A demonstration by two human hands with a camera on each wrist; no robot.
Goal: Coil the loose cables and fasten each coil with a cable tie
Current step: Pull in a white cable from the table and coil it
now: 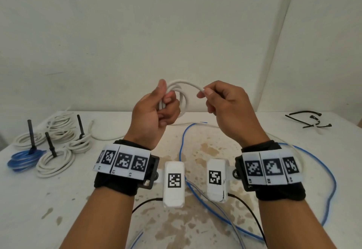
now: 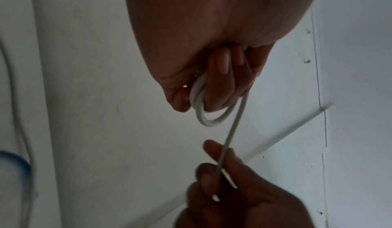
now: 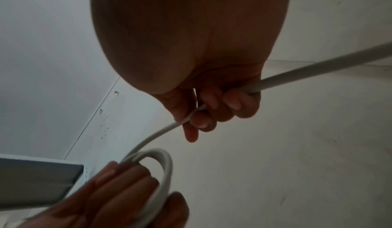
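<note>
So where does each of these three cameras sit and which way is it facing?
Head: on the head, looking forward and down at both hands, forearms and the table.
Left wrist: along the left hand, whose fingers grip the white cable coil.
Right wrist: along the right hand pinching the cable's loose run.
All share the coil and both hands.

blue cable runs off bottom edge; black ties at far right too small to count.
</note>
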